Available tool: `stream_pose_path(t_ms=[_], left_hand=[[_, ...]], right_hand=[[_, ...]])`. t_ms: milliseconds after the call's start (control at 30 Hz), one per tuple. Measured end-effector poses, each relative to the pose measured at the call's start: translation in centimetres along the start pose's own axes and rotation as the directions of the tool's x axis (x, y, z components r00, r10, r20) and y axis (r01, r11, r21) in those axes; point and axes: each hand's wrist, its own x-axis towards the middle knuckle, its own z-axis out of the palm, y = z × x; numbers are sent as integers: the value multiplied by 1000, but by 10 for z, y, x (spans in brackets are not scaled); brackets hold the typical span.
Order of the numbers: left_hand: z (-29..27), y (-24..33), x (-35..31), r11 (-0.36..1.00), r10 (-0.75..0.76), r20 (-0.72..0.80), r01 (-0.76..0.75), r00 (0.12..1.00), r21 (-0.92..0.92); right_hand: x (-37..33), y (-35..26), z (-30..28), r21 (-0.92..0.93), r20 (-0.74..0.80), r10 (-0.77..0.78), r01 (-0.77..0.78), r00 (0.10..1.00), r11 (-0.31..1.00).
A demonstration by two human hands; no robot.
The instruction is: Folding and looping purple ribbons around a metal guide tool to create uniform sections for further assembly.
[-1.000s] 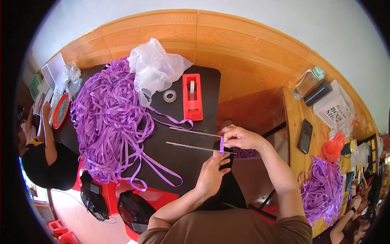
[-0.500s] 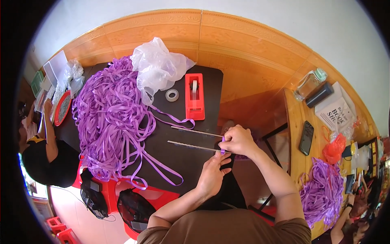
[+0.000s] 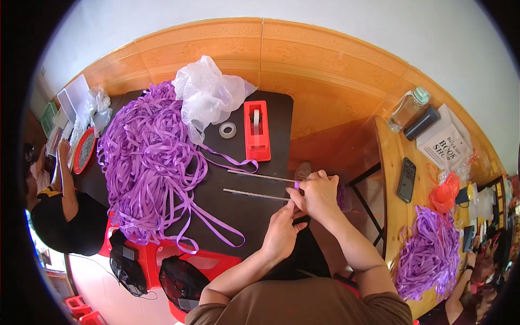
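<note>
Right hand (image 3: 318, 197): we pinch purple ribbon (image 3: 297, 185) by the upper rod (image 3: 260, 175).
Left hand (image 3: 279, 233): fingertips at the lower rod (image 3: 257, 195); we cannot tell its grip.
Dark table (image 3: 280, 130): rods reach over it, beside our ribbon heap (image 3: 146, 162).
White bag (image 3: 441, 142): dark printed lettering, on the wooden table (image 3: 391, 162).
</note>
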Motion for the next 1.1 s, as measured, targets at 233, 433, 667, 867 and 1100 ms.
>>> stream_pose_path(t_ms=[233,433,667,867,1100], left_hand=[[-1,-1,0,1000,-14,-27,14,1000,-3],[-3,-2,-1,1000,-2,-22,2,1000,-1],[-3,-2,-1,1000,-15,-21,15,1000,0],[-3,-2,0,1000,-13,-8,13,1000,5],[-4,-2,-2,1000,-7,-13,6,1000,-19]], right_hand=[[-21,60,22,876,295,283,-376,913,301],[-25,53,29,882,470,131,-456,873,-120],[-18,48,33,849,517,62,-502,854,-166],[-18,58,57,845,483,38,-455,875,-282],[-10,48,66,814,462,-49,-445,886,-372]])
